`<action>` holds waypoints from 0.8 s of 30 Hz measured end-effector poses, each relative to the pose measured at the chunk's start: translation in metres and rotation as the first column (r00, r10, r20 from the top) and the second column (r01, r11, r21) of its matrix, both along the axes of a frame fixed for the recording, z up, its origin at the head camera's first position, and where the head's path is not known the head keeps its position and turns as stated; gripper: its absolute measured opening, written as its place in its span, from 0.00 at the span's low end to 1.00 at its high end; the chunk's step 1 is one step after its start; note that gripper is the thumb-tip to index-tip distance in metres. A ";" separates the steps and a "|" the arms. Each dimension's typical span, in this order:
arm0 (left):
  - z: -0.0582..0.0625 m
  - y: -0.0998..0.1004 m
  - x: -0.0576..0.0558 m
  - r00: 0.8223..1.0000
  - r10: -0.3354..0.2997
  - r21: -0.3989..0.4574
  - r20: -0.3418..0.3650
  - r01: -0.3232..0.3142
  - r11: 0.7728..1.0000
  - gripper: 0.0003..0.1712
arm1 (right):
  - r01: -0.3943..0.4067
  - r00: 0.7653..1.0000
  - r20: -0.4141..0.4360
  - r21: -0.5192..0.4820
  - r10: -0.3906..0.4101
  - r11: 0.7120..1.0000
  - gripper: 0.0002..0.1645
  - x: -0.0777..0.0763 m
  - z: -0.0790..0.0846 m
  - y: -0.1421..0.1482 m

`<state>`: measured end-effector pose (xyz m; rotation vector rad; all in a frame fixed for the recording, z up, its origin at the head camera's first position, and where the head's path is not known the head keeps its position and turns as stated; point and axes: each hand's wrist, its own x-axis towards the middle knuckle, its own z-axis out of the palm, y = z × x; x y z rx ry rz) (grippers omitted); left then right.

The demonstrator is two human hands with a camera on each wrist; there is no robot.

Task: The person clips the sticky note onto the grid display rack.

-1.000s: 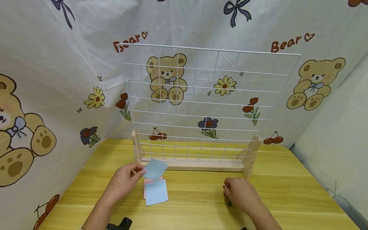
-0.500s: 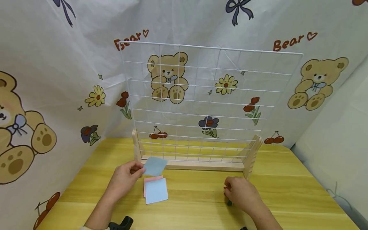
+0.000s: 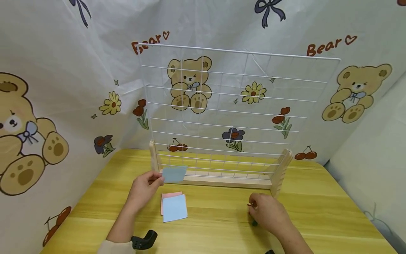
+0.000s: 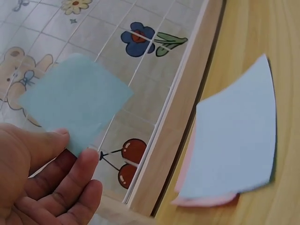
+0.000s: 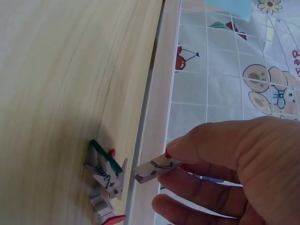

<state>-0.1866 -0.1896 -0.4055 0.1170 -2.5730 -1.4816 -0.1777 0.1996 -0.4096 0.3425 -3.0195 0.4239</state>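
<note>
My left hand [image 3: 145, 187] pinches a pale blue-green sticky note [image 4: 77, 98] by one corner, holding it up before the bottom of a white wire grid [image 3: 222, 127]. Below that hand, a light blue note [image 3: 175, 208] lies over a pink note [image 3: 171, 194] on the table. In the right wrist view, a small wooden clothespin [image 5: 157, 168] with a red part is pinched between thumb and fingers of my right hand [image 5: 225, 164]. Several more clothespins [image 5: 110, 178], with green and red parts, lie on the table under this hand; in the head view it mostly hides them.
The grid stands in a wooden base [image 3: 222, 180] with an upright at each end, toward the back of the wood-grain table [image 3: 215, 229]. Behind hangs a white cloth [image 3: 76, 56] printed with bears and flowers. A black device [image 3: 144, 240] sits at my left wrist.
The blue-green note has risen and tilted in my left hand, nearer the grid's bottom wires. My right hand stays nearly in place with the clothespin. The head view has shifted slightly.
</note>
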 end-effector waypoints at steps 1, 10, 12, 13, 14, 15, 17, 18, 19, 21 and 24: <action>-0.001 0.003 -0.002 1.000 0.002 0.019 -0.002 -0.002 1.000 0.12 | -0.001 1.000 -0.003 0.001 0.001 1.000 0.08 0.000 0.000 0.000; -0.013 0.023 -0.018 1.000 0.022 0.173 -0.005 -0.020 0.985 0.13 | -0.012 1.000 -0.013 -0.012 0.012 1.000 0.09 0.001 0.001 0.002; -0.016 0.027 -0.022 1.000 0.025 0.191 -0.010 -0.023 0.981 0.13 | -0.008 1.000 -0.014 -0.015 0.007 1.000 0.10 0.001 0.002 0.003; -0.017 0.029 -0.024 1.000 0.025 0.200 -0.015 -0.022 0.980 0.13 | -0.005 1.000 -0.014 -0.013 0.005 1.000 0.10 0.002 0.002 0.003; -0.017 0.031 -0.025 1.000 0.024 0.208 -0.019 -0.020 0.978 0.13 | -0.003 1.000 -0.016 -0.014 0.003 1.000 0.10 0.002 0.002 0.003; -0.018 0.032 -0.027 0.999 0.026 0.214 -0.021 -0.021 0.977 0.12 | 0.001 1.000 -0.017 -0.016 -0.001 1.000 0.10 0.002 0.002 0.003; -0.019 0.034 -0.030 0.999 0.027 0.226 -0.031 -0.020 0.974 0.13 | 0.009 1.000 -0.013 -0.025 -0.009 1.000 0.09 0.002 0.003 0.002; -0.020 0.035 -0.032 0.999 0.031 0.230 -0.033 -0.023 0.973 0.13 | 0.013 1.000 -0.014 -0.030 -0.013 0.999 0.08 0.001 0.003 0.001; -0.021 0.035 -0.033 0.999 0.033 0.230 -0.032 -0.025 0.973 0.13 | 0.015 1.000 -0.019 -0.037 -0.016 0.999 0.07 0.001 0.004 0.001; -0.023 0.035 -0.036 0.999 0.039 0.233 -0.031 -0.031 0.972 0.13 | 0.018 0.999 -0.037 -0.053 -0.020 0.998 0.06 0.001 0.004 -0.001; -0.026 0.036 -0.040 0.999 0.045 0.241 -0.025 -0.038 0.970 0.13 | 0.010 0.994 -0.105 -0.079 -0.018 0.997 0.05 0.000 0.005 -0.003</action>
